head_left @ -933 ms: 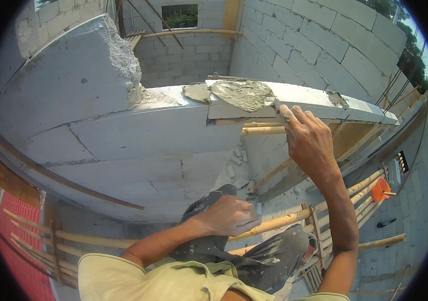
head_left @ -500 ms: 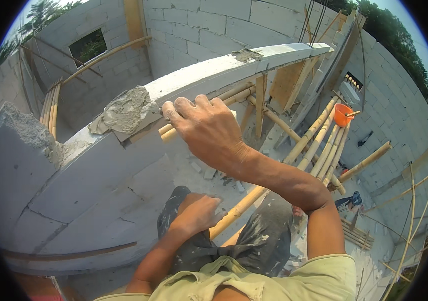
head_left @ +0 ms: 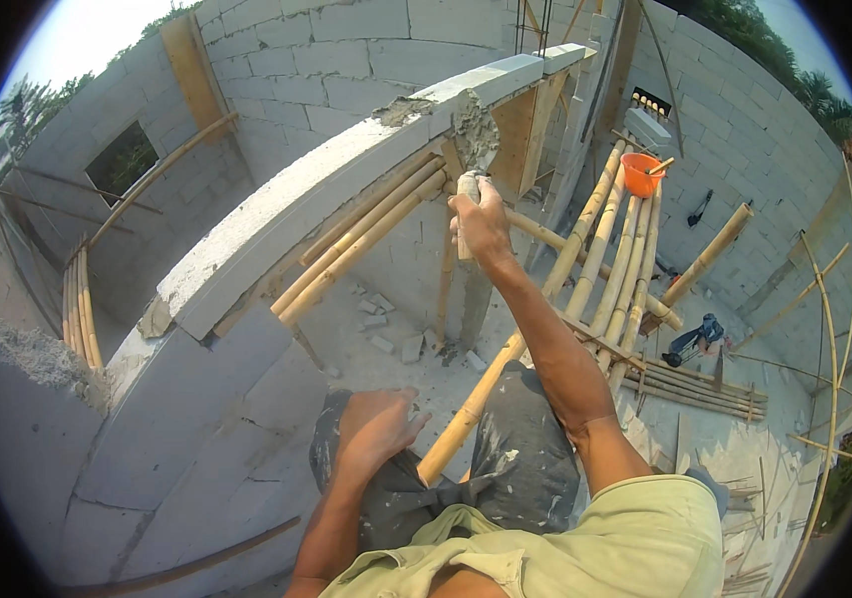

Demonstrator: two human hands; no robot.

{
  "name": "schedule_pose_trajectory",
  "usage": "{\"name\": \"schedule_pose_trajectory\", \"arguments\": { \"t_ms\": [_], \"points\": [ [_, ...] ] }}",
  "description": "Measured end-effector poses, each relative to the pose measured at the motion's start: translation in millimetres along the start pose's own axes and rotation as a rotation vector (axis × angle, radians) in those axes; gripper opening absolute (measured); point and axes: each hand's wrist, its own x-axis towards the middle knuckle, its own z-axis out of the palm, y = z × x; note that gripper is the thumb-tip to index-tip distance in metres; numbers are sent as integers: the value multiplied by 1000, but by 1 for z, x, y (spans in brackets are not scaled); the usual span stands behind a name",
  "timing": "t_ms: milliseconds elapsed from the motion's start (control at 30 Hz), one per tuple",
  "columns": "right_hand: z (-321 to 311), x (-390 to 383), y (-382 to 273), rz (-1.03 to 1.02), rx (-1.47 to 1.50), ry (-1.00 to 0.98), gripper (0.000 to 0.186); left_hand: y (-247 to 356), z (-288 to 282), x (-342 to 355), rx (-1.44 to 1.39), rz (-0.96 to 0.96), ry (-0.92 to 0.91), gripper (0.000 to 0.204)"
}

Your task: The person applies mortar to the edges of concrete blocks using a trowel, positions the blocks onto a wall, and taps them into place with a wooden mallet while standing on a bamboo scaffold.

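Observation:
My right hand is stretched forward, closed round the pale handle of a trowel. Grey mortar covers the trowel's blade, which shows in front of the side of the pale block beam. Whether the blade touches the beam I cannot tell. My left hand rests on my left knee with nothing in it, its fingers loosely bent and apart. A patch of mortar lies on top of the beam, to the left of the trowel.
An orange bucket with a stick in it stands on bamboo poles at the right. Paired bamboo poles run under the beam. A rough-topped block wall rises at near left. Block pieces litter the floor below.
My right hand has swung forward and right, carrying the mortar-laden trowel away from the beam's near left end. My left hand has stayed on the knee. The whole view has shifted.

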Motion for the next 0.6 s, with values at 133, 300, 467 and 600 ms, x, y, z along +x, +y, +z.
{"name": "schedule_pose_trajectory", "arguments": {
  "t_ms": [133, 300, 467, 600],
  "points": [
    [46, 34, 37, -80, -14, 75, 62, 2, 5, 7, 4, 5, 18, 39],
    [98, 3, 33, -212, -116, 15, 78, 2, 5, 10, -14, -35, -19, 43],
    [88, -36, 66, -275, -193, -147, 76, 1, 4, 8, -44, -50, -12, 43],
    [74, -27, 53, -417, -289, -37, 73, -2, 5, 7, -70, -62, -2, 43]
  ]
}}
